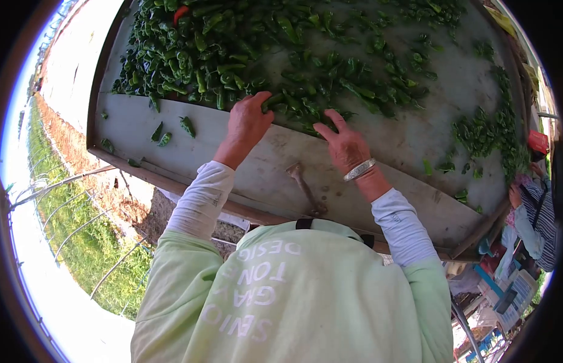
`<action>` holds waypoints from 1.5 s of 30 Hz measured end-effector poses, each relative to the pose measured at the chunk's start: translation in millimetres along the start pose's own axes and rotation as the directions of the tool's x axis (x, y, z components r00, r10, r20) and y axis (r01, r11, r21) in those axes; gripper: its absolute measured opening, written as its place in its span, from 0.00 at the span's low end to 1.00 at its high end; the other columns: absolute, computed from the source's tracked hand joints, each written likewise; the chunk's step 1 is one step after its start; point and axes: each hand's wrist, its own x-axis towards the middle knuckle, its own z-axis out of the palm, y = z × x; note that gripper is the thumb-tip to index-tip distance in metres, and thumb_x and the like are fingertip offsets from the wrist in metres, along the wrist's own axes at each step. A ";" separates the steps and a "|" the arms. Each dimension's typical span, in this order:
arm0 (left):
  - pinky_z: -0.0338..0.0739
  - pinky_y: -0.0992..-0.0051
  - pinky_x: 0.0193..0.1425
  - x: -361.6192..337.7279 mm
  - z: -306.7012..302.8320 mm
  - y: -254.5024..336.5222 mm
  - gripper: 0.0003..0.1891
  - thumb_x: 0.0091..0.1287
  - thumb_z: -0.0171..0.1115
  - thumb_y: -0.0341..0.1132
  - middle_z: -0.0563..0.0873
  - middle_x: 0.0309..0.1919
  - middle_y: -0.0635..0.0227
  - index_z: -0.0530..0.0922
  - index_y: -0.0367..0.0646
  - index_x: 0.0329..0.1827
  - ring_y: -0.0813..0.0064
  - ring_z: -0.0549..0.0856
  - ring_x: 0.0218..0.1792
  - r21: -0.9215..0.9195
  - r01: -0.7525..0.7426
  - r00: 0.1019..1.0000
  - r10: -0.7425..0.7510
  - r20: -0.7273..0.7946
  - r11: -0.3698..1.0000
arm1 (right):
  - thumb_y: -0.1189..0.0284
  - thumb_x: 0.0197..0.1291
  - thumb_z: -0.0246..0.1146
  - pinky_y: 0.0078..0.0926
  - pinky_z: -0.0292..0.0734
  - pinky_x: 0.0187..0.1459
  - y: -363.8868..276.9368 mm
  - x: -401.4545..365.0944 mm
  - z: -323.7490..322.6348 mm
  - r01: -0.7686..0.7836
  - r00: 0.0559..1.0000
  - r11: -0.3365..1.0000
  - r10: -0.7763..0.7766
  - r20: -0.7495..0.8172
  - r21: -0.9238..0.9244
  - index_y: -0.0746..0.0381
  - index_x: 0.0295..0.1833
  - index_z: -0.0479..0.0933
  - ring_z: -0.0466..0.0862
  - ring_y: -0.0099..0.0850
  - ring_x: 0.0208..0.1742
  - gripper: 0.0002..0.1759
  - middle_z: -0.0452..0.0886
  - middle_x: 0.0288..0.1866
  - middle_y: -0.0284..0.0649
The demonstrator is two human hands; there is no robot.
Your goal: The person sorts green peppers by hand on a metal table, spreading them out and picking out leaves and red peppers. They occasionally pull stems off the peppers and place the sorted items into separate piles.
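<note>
Heap: green peppers banked thick on the surface, one red pepper among them. Landmark for all places below.
Loose spread: thinner peppers right of the heap.
Left hand: at the heap's near right corner, fingers curled; cannot tell whether it grips anything.
Right hand: right of the heap, at the spread's near edge; thumb and forefinger parted, nothing seen held.
Strays: a few single peppers just nearside of the heap.
Handling: my judgement, light fingertips, few pods at once, layer kept thin so undersides show.
Unclear: left fingertips lost among pods; heap cut off at top; brown stick, nearside and right of heap, unidentified.
</note>
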 end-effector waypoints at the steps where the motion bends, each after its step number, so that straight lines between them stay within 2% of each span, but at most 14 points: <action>1: 0.76 0.65 0.46 0.7 0.3 -0.5 0.22 0.49 0.62 0.34 0.83 0.39 0.55 0.78 0.45 0.51 0.56 0.82 0.40 -0.002 0.006 1.000 -0.006 -0.004 1.000 | 0.85 0.44 0.56 0.37 0.79 0.36 4.0 3.2 1.7 0.017 1.000 0.998 -0.016 0.011 -0.055 0.52 0.52 0.74 0.82 0.42 0.39 0.27 0.72 0.58 0.41; 5: 0.77 0.67 0.45 2.0 2.0 -4.0 0.22 0.49 0.63 0.34 0.84 0.37 0.54 0.78 0.43 0.51 0.57 0.83 0.39 -0.046 0.066 0.998 -0.066 0.005 0.997 | 0.85 0.45 0.57 0.36 0.79 0.36 63.7 -14.8 -12.0 -0.117 0.985 0.983 0.097 -0.141 -0.143 0.52 0.52 0.75 0.82 0.42 0.39 0.26 0.70 0.59 0.42; 7: 0.77 0.68 0.44 3.2 0.9 -1.5 0.22 0.50 0.63 0.35 0.85 0.35 0.54 0.78 0.42 0.50 0.57 0.84 0.36 -0.067 0.082 0.996 -0.083 -0.014 0.994 | 0.84 0.45 0.57 0.34 0.79 0.36 71.7 -15.1 -25.2 -0.285 0.876 0.949 0.202 -0.437 -0.132 0.53 0.51 0.75 0.82 0.42 0.39 0.25 0.73 0.56 0.41; 12: 0.78 0.69 0.43 6.0 4.9 -2.2 0.22 0.50 0.64 0.36 0.85 0.33 0.53 0.79 0.42 0.50 0.58 0.84 0.35 -0.062 0.071 0.996 -0.074 -0.047 0.996 | 0.79 0.49 0.58 0.37 0.78 0.35 -14.2 27.1 -16.8 0.071 0.993 0.997 -0.067 -0.095 0.038 0.57 0.41 0.77 0.82 0.41 0.32 0.12 0.76 0.40 0.38; 14: 0.78 0.69 0.42 7.0 5.0 -6.7 0.22 0.49 0.65 0.36 0.85 0.32 0.54 0.79 0.42 0.50 0.60 0.85 0.34 -0.075 0.079 0.996 -0.083 -0.045 0.994 | 0.76 0.50 0.58 0.39 0.77 0.33 -33.0 46.8 7.6 0.129 0.990 0.983 -0.134 -0.036 -0.129 0.57 0.35 0.78 0.82 0.40 0.30 0.06 0.75 0.38 0.39; 20: 0.78 0.72 0.40 7.2 4.3 -6.1 0.22 0.49 0.66 0.35 0.85 0.31 0.56 0.79 0.43 0.49 0.65 0.85 0.31 -0.136 0.094 0.995 -0.098 -0.026 0.986 | 0.74 0.51 0.58 0.40 0.79 0.36 -29.2 63.9 17.8 0.100 0.964 0.959 -0.028 0.263 -0.264 0.57 0.40 0.77 0.83 0.42 0.35 0.09 0.75 0.39 0.43; 24: 0.77 0.64 0.46 7.8 2.8 -4.3 0.22 0.49 0.64 0.37 0.84 0.35 0.55 0.79 0.47 0.50 0.55 0.83 0.40 -0.129 0.155 0.988 -0.153 0.025 0.979 | 0.75 0.50 0.59 0.40 0.79 0.38 -14.7 44.2 2.8 0.006 0.949 0.960 0.083 0.305 -0.281 0.58 0.42 0.76 0.83 0.44 0.36 0.11 0.75 0.40 0.46; 26: 0.77 0.64 0.45 8.0 2.7 -2.9 0.21 0.49 0.64 0.37 0.84 0.35 0.55 0.79 0.48 0.50 0.55 0.83 0.39 -0.116 0.147 0.989 -0.144 0.031 0.982 | 0.77 0.48 0.60 0.42 0.79 0.38 13.5 25.8 0.7 -0.095 0.971 0.990 0.115 0.209 -0.103 0.59 0.43 0.76 0.82 0.45 0.36 0.14 0.76 0.42 0.49; 30: 0.77 0.64 0.44 4.6 3.9 3.7 0.21 0.50 0.64 0.36 0.84 0.35 0.55 0.78 0.46 0.50 0.55 0.83 0.38 -0.007 0.064 0.997 -0.064 0.037 0.998 | 0.77 0.49 0.60 0.33 0.78 0.33 58.8 -7.1 -21.6 -0.114 0.993 0.989 0.117 0.027 -0.090 0.61 0.48 0.76 0.82 0.37 0.31 0.17 0.77 0.38 0.46; 31: 0.77 0.66 0.43 4.3 6.7 6.5 0.21 0.50 0.64 0.36 0.84 0.35 0.55 0.78 0.45 0.50 0.55 0.83 0.37 0.060 0.018 0.999 -0.019 0.029 0.998 | 0.77 0.51 0.60 0.29 0.75 0.30 58.4 -8.6 -38.1 -0.445 0.895 0.868 0.422 0.142 0.220 0.63 0.49 0.76 0.80 0.31 0.29 0.16 0.77 0.35 0.42; 32: 0.77 0.66 0.43 4.2 9.8 9.0 0.21 0.50 0.64 0.36 0.84 0.35 0.55 0.78 0.45 0.50 0.55 0.83 0.37 0.049 0.007 0.999 -0.009 0.040 0.999 | 0.77 0.53 0.60 0.24 0.72 0.27 62.1 -15.0 -51.4 -0.706 0.702 0.549 0.630 0.333 0.448 0.65 0.49 0.75 0.77 0.25 0.27 0.16 0.77 0.31 0.38; 34: 0.77 0.64 0.43 5.9 16.2 12.8 0.21 0.50 0.63 0.35 0.84 0.36 0.54 0.78 0.46 0.49 0.54 0.82 0.39 0.049 -0.053 0.995 0.048 0.093 0.997 | 0.74 0.58 0.58 0.15 0.65 0.23 81.0 -33.7 -53.9 -0.655 0.726 0.477 0.610 0.316 0.585 0.67 0.52 0.74 0.71 0.16 0.24 0.16 0.74 0.31 0.31; 36: 0.77 0.64 0.43 7.9 28.0 18.4 0.20 0.50 0.63 0.34 0.84 0.36 0.54 0.78 0.46 0.49 0.53 0.82 0.39 0.005 -0.099 0.989 0.098 0.110 0.995 | 0.75 0.59 0.57 0.14 0.61 0.20 89.3 -45.6 -56.2 -0.504 0.693 0.050 0.619 0.369 0.863 0.66 0.54 0.73 0.69 0.17 0.22 0.17 0.76 0.34 0.30; 45: 0.76 0.61 0.43 -7.9 79.2 80.9 0.18 0.51 0.63 0.31 0.83 0.36 0.54 0.77 0.42 0.47 0.50 0.81 0.38 -0.180 -0.229 0.930 0.270 0.248 0.956 | 0.76 0.61 0.56 0.14 0.63 0.23 79.1 -65.8 -65.1 -0.218 0.790 -0.372 0.475 0.387 0.902 0.61 0.55 0.72 0.68 0.17 0.24 0.16 0.79 0.39 0.35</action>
